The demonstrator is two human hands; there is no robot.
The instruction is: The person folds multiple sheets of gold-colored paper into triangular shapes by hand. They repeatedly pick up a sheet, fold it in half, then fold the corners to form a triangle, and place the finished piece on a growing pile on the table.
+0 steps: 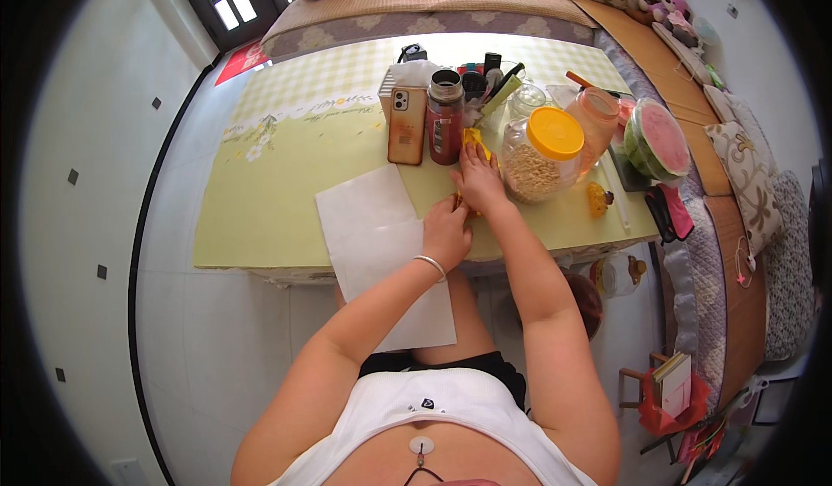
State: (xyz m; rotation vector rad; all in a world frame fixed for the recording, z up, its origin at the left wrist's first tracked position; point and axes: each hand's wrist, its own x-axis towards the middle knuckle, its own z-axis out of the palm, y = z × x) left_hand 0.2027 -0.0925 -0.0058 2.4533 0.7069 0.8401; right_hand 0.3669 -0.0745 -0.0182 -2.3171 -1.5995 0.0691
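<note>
My right hand (479, 178) lies flat with fingers spread, pressing down on a yellow-orange sheet of paper (474, 140) on the green table (260, 209). My left hand (447, 230), a bracelet on its wrist, pinches the near edge of the same yellow paper where it peeks out between both hands. A large white sheet (377, 235) lies just left of my hands and hangs over the table's near edge onto my lap.
Behind my hands stand a phone (406, 125) leaning upright, a red bottle (445, 118), a jar with a yellow lid (542, 152), an orange-lidded jar (596, 118) and a cut watermelon (659, 139). A small yellow toy (597, 198) sits right. A cushioned bench (433, 5) lies beyond.
</note>
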